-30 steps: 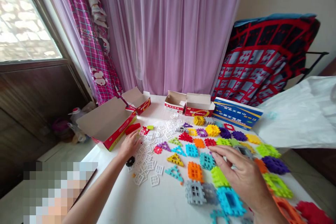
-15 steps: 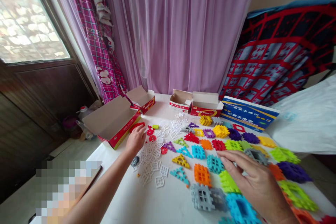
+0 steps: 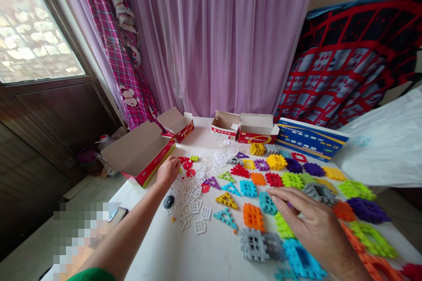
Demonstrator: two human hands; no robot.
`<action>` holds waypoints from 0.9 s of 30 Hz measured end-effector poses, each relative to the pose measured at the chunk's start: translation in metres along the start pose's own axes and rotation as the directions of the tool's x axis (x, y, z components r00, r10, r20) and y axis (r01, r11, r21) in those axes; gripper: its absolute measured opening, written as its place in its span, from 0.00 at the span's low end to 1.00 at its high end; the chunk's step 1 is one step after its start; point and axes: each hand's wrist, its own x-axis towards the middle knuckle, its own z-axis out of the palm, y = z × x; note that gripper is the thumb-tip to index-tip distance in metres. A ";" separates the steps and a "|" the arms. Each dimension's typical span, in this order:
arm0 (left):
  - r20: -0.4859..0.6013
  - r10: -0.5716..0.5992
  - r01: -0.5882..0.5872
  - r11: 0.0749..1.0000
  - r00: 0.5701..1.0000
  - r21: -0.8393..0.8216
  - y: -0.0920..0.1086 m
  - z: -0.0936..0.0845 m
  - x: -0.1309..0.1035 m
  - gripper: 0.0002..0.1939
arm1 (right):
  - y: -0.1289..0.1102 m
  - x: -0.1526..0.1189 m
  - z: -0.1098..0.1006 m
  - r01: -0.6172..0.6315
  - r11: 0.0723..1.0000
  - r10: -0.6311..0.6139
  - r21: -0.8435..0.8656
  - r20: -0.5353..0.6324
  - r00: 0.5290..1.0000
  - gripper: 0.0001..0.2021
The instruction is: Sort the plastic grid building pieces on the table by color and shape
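My left hand (image 3: 169,170) is at the front right of the large red-sided box, fingers curled beside red toothed pieces (image 3: 188,165). What its fingers hold, if anything, is hidden. White window-frame pieces (image 3: 194,191) lie scattered just to its right, with a dark grey wheel-like piece (image 3: 169,202) below it. Over the coloured building blocks hovers my right hand (image 3: 305,215), thumb and fingers drawn together. A bit of purple shows between them, too small to name. Under its fingertips is a teal window block (image 3: 267,203); an orange window block (image 3: 253,217) and a grey one (image 3: 253,245) lie to the left.
Open cardboard boxes (image 3: 145,151) stand at the left, with smaller ones (image 3: 259,128) along the back. A blue printed box panel (image 3: 311,139) leans at the back right beside a white sack (image 3: 385,140). A phone (image 3: 118,215) lies at the table's left edge.
My left hand has drawn slightly down and its fingers have curled in from the red piece by the box. My right hand has shifted slightly left.
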 end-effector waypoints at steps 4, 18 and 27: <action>-0.046 -0.069 0.068 0.998 0.997 -0.005 -0.010 -0.005 0.004 0.22 | -0.001 0.001 -0.003 -0.019 1.000 0.019 -0.001 0.010 1.000 0.08; 0.431 0.087 -0.181 0.967 0.898 0.181 0.037 -0.005 0.073 0.19 | -0.001 0.000 -0.007 -0.080 0.996 0.080 0.027 0.016 0.997 0.09; 0.539 0.059 -0.227 0.941 0.841 0.250 0.042 -0.007 0.090 0.19 | 0.001 0.000 -0.017 -0.173 0.984 0.173 0.035 0.007 0.985 0.11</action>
